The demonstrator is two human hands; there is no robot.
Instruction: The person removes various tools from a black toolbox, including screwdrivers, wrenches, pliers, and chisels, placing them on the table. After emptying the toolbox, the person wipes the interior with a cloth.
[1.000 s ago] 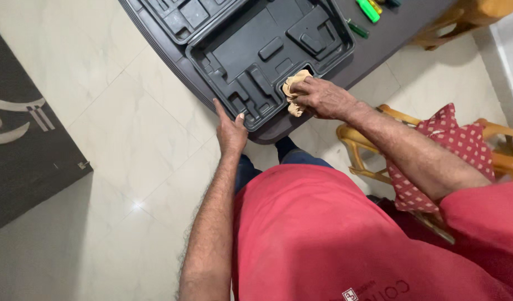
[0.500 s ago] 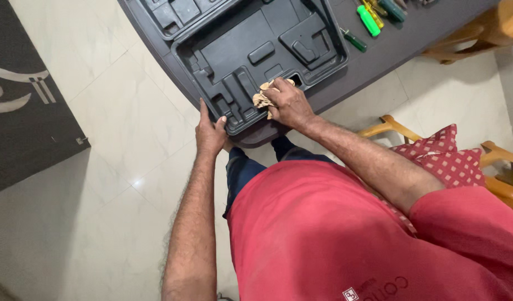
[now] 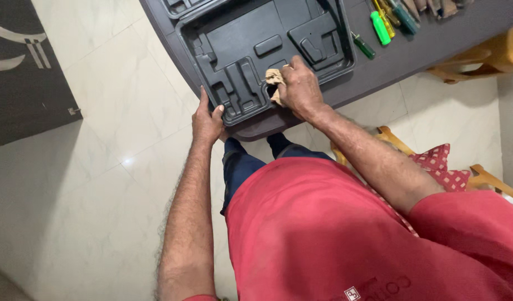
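An open dark grey moulded tool case point(image 3: 234, 33) lies on a dark table point(image 3: 435, 39). My right hand point(image 3: 301, 86) is closed on a crumpled tan cloth point(image 3: 274, 79) and presses it into a recess near the case's front rim. At the case's front left corner my left hand point(image 3: 207, 121) grips the edge, thumb on top. All the moulded compartments in view hold nothing.
Several screwdrivers point(image 3: 382, 25) with green and yellow handles lie on the table right of the case. A wooden chair point(image 3: 479, 178) with a red dotted cushion point(image 3: 443, 167) stands at my right. Another wooden chair point(image 3: 490, 58) is farther back. A dark mat point(image 3: 22, 72) covers the tiled floor at left.
My right hand slid the cloth leftwards along the case's front part, away from the handle slot. The view shifted; my left hand stays on the case's corner.
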